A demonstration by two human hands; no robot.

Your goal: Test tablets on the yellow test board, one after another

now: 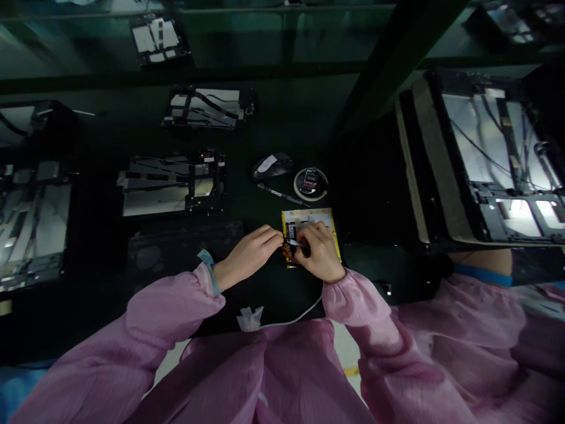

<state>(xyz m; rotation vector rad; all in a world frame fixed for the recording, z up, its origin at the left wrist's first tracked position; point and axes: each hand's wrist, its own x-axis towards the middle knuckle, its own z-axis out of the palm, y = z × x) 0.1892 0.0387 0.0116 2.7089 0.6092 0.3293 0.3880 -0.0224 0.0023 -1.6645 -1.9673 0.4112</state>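
Note:
A small flat panel with a yellow border [329,216] lies on the dark bench, with dark electronic parts and a labelled piece on its left side. My left hand [251,254] is closed at the panel's left edge, thumb and fingertips pinched together; what is between them is too small to make out. Over the panel's middle, my right hand [321,252] is closed around a slim pale-blue strip [295,242] that points left toward my left fingertips. Below the strip, an orange-brown flex piece [288,254] shows partly, half hidden by the fingers.
Behind the panel are a pen-like screwdriver [282,195], a black mouse [272,166] and a round dish [323,191]. Opened device assemblies [154,200] lie at left; a tall stack of them [441,159] stands at right. Beside me, a co-worker's pink sleeve [477,318] shows.

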